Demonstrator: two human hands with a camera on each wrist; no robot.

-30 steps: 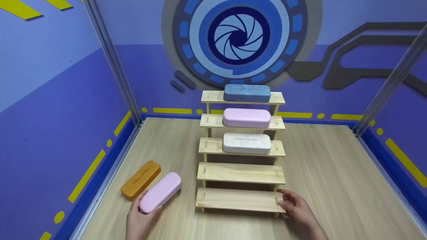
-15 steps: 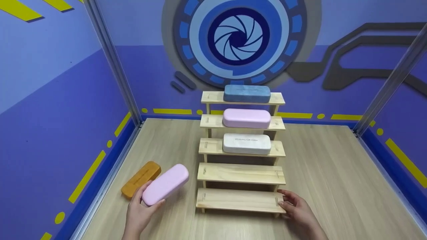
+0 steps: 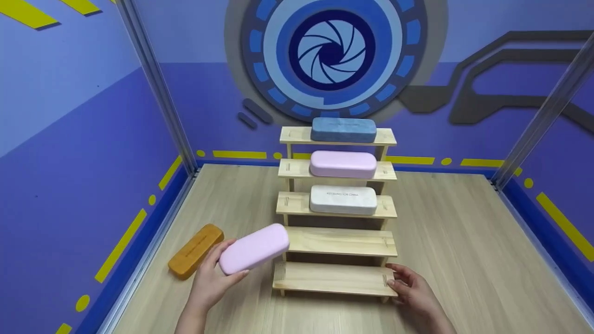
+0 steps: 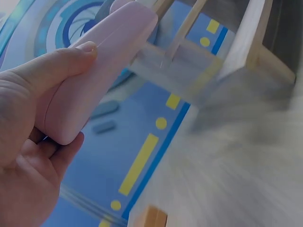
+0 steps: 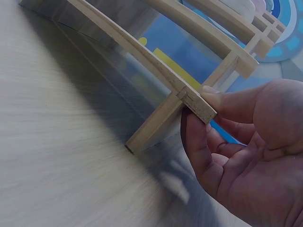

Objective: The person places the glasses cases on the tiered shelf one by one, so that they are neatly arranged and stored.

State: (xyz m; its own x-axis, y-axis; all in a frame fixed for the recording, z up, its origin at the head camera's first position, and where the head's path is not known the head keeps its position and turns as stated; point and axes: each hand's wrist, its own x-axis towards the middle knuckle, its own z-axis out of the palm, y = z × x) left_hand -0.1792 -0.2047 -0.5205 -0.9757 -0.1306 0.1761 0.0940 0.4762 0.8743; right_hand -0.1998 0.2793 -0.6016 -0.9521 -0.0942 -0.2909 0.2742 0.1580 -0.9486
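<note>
My left hand (image 3: 211,278) grips a pink glasses case (image 3: 255,249) by its near end, tilted and raised above the table. Its far end overlaps the left edge of a stepped wooden rack (image 3: 338,278) in the head view. In the left wrist view the thumb lies along one side of the pink case (image 4: 90,78), fingers on the other. My right hand (image 3: 415,292) pinches the right end of the rack's lowest step. The right wrist view shows thumb above and fingers below that wooden board (image 5: 196,104).
An orange-brown case (image 3: 196,251) lies on the table (image 3: 455,241) at left. On the upper steps rest a blue case (image 3: 343,130), another pink case (image 3: 343,164) and a white case (image 3: 343,199). Patterned walls (image 3: 199,106) with metal posts (image 3: 155,83) enclose the table.
My left hand has lifted the pink glasses case and carried it rightward to the rack, turning it flatter. The right hand stays at the lowest step.
</note>
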